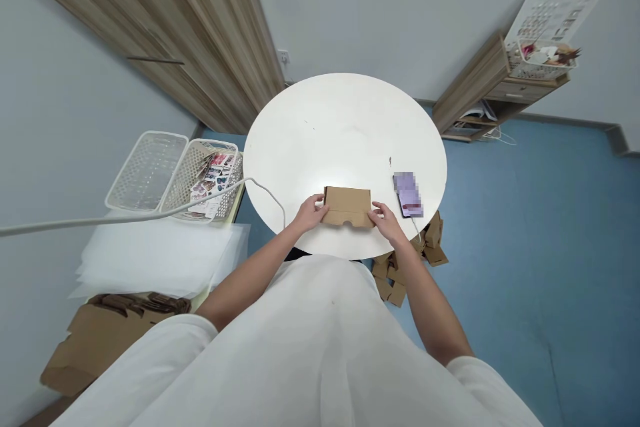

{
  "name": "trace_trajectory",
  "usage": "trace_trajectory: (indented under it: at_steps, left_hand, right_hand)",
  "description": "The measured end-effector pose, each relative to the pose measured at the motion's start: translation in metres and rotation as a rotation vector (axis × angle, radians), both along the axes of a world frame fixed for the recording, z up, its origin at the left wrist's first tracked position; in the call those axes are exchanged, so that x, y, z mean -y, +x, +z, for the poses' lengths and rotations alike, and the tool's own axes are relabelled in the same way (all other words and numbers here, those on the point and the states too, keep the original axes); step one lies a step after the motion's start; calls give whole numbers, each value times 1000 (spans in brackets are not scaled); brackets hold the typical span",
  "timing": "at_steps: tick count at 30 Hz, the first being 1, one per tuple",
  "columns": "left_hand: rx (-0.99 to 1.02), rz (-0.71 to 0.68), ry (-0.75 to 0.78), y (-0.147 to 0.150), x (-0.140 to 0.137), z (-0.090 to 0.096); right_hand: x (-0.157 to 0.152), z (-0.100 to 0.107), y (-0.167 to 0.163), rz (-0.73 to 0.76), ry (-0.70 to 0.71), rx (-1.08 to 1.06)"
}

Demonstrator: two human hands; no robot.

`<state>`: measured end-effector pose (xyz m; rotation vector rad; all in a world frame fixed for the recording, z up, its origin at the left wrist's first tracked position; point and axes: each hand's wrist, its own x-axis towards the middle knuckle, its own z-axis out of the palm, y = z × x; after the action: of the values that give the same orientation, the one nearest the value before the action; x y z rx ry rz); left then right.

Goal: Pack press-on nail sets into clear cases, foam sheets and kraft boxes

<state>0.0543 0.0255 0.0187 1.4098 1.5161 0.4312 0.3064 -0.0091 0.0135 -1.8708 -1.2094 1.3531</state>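
Note:
A small brown cardboard box (347, 205) lies at the near side of the round white table (340, 120), its front flap with a half-round notch facing me. My left hand (311, 213) grips the box's left end, thumb on the near corner and fingers at the side. At the right end, my right hand (386, 220) holds the flap's corner between thumb and fingers. Whatever is inside the box is hidden. Right of my right hand lies a phone (409, 195) with a blurred purple screen and a cable plugged in.
Left of the table stand two white plastic baskets, one (200, 177) holding printed cards, beside white sheets (160, 253). A large carton (105, 340) of folded cardboard is at lower left. Small brown boxes (395, 277) lie below the table's right edge. A white cable (150, 216) crosses the left side.

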Motion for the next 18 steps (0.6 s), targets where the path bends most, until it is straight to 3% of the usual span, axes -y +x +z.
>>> trace_trajectory:
  at_steps: [6,10,14,18]
  left_hand:
    - [-204,15,12,8,11,-11]
    - [-333,-31,124,13,14,-13]
    - [-449,-187,314,13,27,-11]
    - [-512,-297,337,11,41,-11]
  right_hand:
    - [12,-19,-14,-1,53,329]
    - [19,-24,-21,66,174,461]
    - [29,-22,-20,235,289,536]
    - [37,-21,-17,351,274,599]
